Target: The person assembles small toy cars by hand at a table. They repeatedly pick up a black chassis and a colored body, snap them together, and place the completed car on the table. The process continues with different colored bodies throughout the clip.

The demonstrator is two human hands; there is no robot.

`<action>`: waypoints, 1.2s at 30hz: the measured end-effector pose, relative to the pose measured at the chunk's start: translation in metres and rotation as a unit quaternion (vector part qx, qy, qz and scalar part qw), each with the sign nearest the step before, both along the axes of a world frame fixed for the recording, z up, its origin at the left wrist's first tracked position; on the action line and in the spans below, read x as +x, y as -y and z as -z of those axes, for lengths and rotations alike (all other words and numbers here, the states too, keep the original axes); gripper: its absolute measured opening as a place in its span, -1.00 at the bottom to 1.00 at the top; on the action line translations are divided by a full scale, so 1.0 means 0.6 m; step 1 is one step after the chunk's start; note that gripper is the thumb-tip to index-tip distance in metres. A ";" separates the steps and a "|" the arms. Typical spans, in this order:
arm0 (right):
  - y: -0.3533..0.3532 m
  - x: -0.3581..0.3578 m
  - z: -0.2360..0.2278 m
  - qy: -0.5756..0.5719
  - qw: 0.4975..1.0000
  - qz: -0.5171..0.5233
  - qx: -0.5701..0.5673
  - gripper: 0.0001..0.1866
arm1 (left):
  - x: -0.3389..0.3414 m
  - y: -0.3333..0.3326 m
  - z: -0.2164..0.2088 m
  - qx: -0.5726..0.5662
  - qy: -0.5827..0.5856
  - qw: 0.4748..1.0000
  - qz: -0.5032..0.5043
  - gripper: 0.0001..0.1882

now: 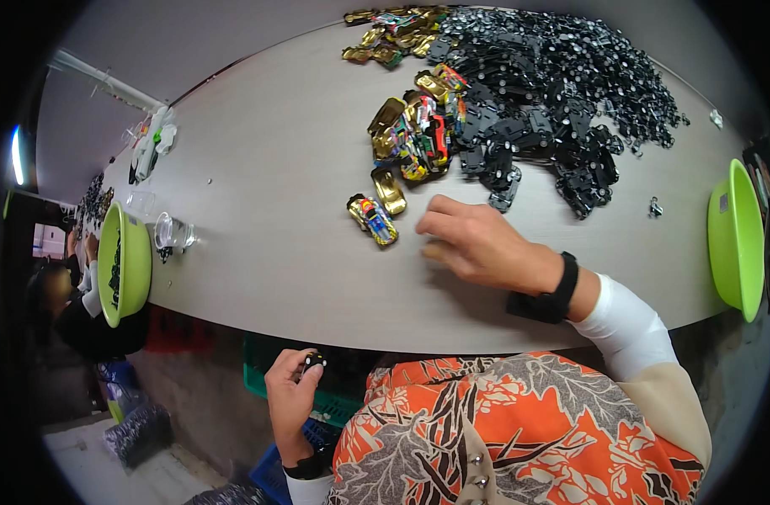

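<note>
A small black wheeled part [314, 361] sits pinched in the left hand [290, 400] fingers below the table [275, 252] edge. The right hand [477, 246] rests loosely spread, empty; a gold toy car [372, 220] lies just beyond its fingertips, black chassis pile [553, 93] farther off.

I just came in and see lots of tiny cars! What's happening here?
A person sits at a long grey table. Their right hand rests on the table beside a small gold toy car, near a heap of gold car bodies and a big pile of black car bases. Their left hand is below the table edge, holding a small black piece. Green bowls sit at both ends.
</note>
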State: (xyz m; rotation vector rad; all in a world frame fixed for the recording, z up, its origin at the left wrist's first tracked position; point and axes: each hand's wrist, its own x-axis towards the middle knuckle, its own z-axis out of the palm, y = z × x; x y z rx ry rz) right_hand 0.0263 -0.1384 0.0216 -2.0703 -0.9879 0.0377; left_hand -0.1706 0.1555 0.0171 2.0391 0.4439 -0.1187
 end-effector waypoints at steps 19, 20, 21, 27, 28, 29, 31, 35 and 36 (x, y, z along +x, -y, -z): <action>0.082 -0.019 -0.031 -0.009 0.991 0.102 -0.088 -0.77 | 0.242 0.151 -0.025 0.087 0.226 0.949 0.204 -0.75; 0.105 -0.028 -0.023 0.026 0.985 0.110 -0.127 -0.80 | 0.252 0.167 -0.024 0.085 0.241 0.940 0.225 -0.75; 0.124 -0.034 -0.019 0.060 0.978 0.118 -0.161 -0.83 | 0.263 0.185 -0.027 0.088 0.255 0.931 0.247 -0.76; 0.135 -0.029 -0.015 0.108 0.974 0.108 -0.170 -0.90 | 0.382 0.318 -0.038 0.152 0.341 0.876 0.306 -0.89; 0.129 -0.027 -0.009 0.112 0.976 0.100 -0.156 -0.90 | 0.398 0.341 -0.033 0.171 0.344 0.879 0.282 -0.83; 0.130 -0.026 -0.013 0.103 0.977 0.102 -0.155 -0.90 | 0.408 0.358 -0.036 0.239 0.326 0.872 0.278 -0.77; 0.136 -0.025 -0.014 0.079 0.979 0.105 -0.153 -0.90 | 0.423 0.382 -0.021 0.304 0.309 0.860 0.269 -0.73; 0.161 -0.027 -0.021 0.083 0.977 0.110 -0.162 -0.91 | 0.436 0.371 -0.004 0.253 0.286 0.888 0.257 -0.70; 0.164 -0.028 -0.021 0.074 0.977 0.111 -0.168 -0.90 | 0.434 0.366 -0.007 0.220 0.271 0.903 0.253 -0.69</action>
